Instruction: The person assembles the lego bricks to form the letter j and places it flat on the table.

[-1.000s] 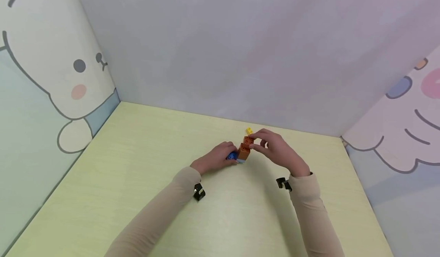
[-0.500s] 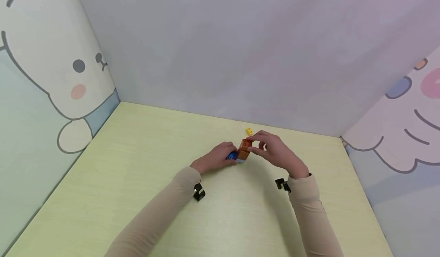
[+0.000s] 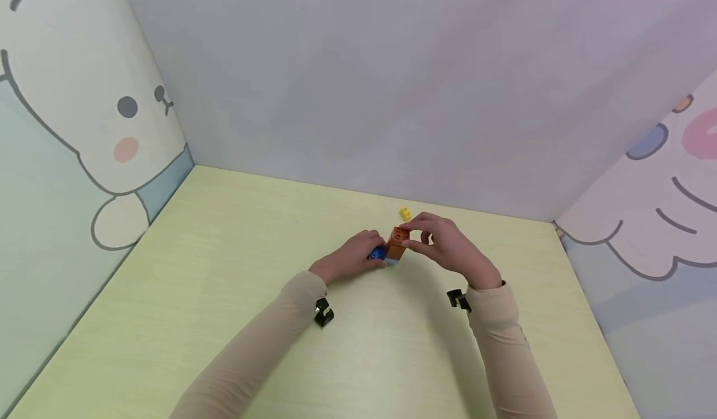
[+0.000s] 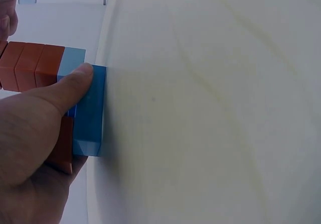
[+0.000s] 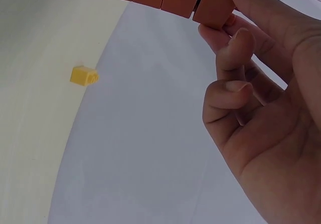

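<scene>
A stack of reddish-brown toy bricks (image 3: pixel 395 253) stands upright on a light blue brick (image 4: pixel 74 58), above a long blue brick (image 4: pixel 90 118) at the base. My left hand (image 3: pixel 351 257) grips this base, its thumb pressed along the long blue brick. Another brown brick (image 4: pixel 62 146) shows under that thumb, partly hidden by the hand. With thumb and fingers my right hand (image 3: pixel 448 244) pinches the topmost brown brick (image 5: pixel 213 7). A thin slanted gap separates that brick from the one below it in the right wrist view.
A small yellow brick (image 3: pixel 406 213) lies on the pale table (image 3: pixel 252 232) behind the stack, near the back wall (image 3: pixel 347 95). Printed cartoon side walls bound the table on the left and right.
The top brown brick has come down and toward the left hand, from behind the stack to its top, carried by the right hand. My left hand has stayed on the base.
</scene>
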Available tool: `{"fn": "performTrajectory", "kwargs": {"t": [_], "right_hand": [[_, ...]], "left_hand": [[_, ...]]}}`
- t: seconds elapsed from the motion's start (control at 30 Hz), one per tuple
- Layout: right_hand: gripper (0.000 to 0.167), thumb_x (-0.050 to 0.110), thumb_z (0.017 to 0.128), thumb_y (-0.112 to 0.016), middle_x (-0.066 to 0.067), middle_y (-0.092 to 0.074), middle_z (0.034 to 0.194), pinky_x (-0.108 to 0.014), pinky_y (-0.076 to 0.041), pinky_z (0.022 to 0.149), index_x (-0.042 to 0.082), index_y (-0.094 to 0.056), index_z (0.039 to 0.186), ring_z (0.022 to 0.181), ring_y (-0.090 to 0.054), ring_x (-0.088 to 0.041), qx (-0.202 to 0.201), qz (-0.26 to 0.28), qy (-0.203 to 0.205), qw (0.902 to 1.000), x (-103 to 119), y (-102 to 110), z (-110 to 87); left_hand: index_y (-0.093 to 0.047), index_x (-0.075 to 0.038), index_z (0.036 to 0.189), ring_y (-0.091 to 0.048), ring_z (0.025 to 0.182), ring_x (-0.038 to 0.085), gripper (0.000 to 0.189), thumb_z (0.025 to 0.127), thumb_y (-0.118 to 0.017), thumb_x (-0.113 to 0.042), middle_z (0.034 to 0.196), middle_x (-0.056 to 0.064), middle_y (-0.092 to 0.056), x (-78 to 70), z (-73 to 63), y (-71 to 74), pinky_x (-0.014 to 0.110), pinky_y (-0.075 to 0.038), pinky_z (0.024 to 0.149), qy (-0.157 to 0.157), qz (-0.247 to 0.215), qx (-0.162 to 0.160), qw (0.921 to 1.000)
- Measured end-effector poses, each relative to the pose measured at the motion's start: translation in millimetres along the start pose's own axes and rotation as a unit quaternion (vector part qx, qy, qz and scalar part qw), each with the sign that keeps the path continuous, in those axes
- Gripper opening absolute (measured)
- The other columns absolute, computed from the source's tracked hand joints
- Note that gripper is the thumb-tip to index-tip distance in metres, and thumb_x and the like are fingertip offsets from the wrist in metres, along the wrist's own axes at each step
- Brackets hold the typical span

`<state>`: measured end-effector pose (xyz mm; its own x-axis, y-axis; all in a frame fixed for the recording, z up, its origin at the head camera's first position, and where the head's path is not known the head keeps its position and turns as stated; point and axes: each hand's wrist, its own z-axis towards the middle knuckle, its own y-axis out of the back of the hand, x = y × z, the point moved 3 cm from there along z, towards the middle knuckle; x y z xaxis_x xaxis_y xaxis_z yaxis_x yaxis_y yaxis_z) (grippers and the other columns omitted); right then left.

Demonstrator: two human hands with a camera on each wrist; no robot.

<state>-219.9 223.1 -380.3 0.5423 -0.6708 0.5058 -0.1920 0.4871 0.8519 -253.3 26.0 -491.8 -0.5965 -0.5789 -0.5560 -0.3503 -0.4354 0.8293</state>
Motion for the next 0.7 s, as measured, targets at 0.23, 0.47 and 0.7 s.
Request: {"fn": "performTrajectory", "kwargs": {"t": [0.23,0.47,0.7], "right_hand": [[0.032,0.023,0.094,-0.075,0.0,-0.07,0.109,-0.023,-0.048,0.065,0.013,-0.072,0.125,0.078,-0.057,-0.011,0.003,0.002,-0.003,1.0,-1.3,-0.3,1.2],[0.033,0.023,0.093,-0.076,0.0,-0.071,0.109,-0.023,-0.047,0.065,0.013,-0.072,0.125,0.077,-0.056,-0.011,0.008,0.002,-0.012,0.9999,0.4,1.4,3.1],[0.033,0.025,0.092,-0.077,-0.002,-0.072,0.109,-0.023,-0.045,0.063,0.011,-0.073,0.122,0.075,-0.055,-0.009,0.009,-0.013,-0.011,0.9998,1.1,2.1,4.8]], "left_hand": [[-0.063,-0.006,0.125,-0.058,0.106,0.017,0.041,0.098,-0.068,-0.036,0.119,0.005,-0.064,-0.3,1.0,-0.3,0.035,-0.051,0.097,-0.002,0.005,-0.001,1.0],[-0.063,-0.007,0.125,-0.057,0.106,0.017,0.041,0.099,-0.068,-0.037,0.12,0.004,-0.064,-0.2,2.0,-0.7,0.034,-0.051,0.096,-0.001,0.007,0.001,1.0],[-0.064,-0.006,0.126,-0.058,0.107,0.017,0.042,0.099,-0.068,-0.037,0.12,0.005,-0.064,-0.2,1.6,-0.3,0.034,-0.051,0.095,0.001,0.004,0.0,1.0]]}}
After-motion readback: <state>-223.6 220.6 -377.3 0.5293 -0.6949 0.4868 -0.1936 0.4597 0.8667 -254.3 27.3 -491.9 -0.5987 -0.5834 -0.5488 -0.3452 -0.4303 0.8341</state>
